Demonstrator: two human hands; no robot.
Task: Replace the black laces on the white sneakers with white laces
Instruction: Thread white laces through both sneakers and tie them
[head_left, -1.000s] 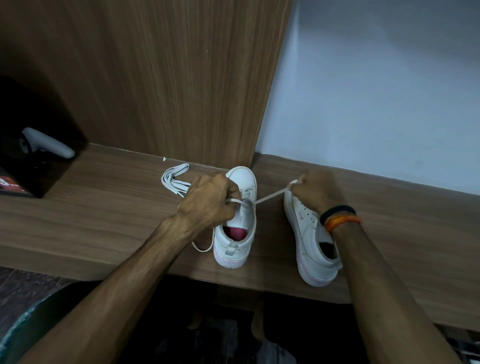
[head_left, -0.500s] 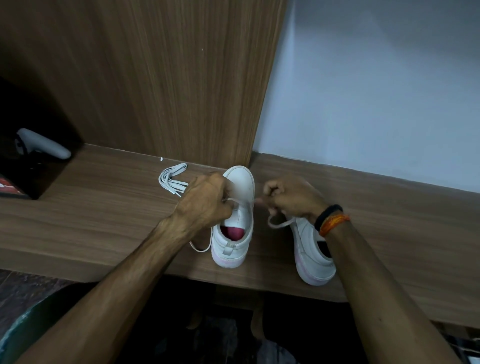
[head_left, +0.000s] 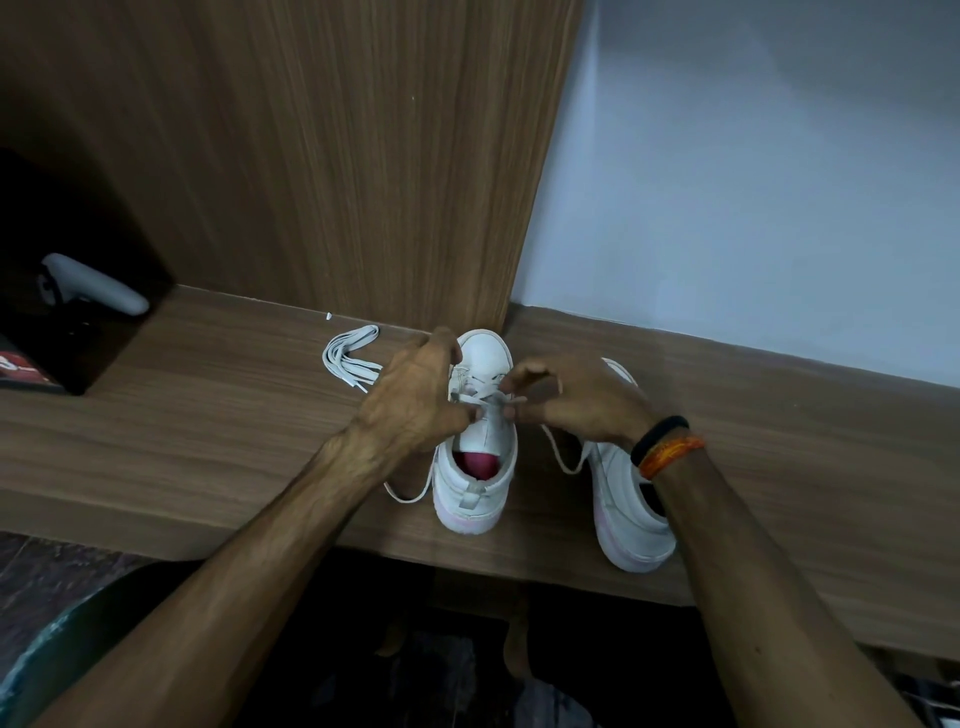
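Right hand (head_left: 576, 400) moved in to sneaker (head_left: 480, 447) | both hands pinch white lace (head_left: 485, 400) | left hand (head_left: 415, 400)

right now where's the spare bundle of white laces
In the head view the spare white lace bundle lies on the wooden shelf, left of the sneaker being laced and just beyond the left hand, near the wood panel.

A wooden shelf (head_left: 208, 441) carries two white sneakers (head_left: 480, 467) (upright) and bundled laces (head_left: 350, 358).
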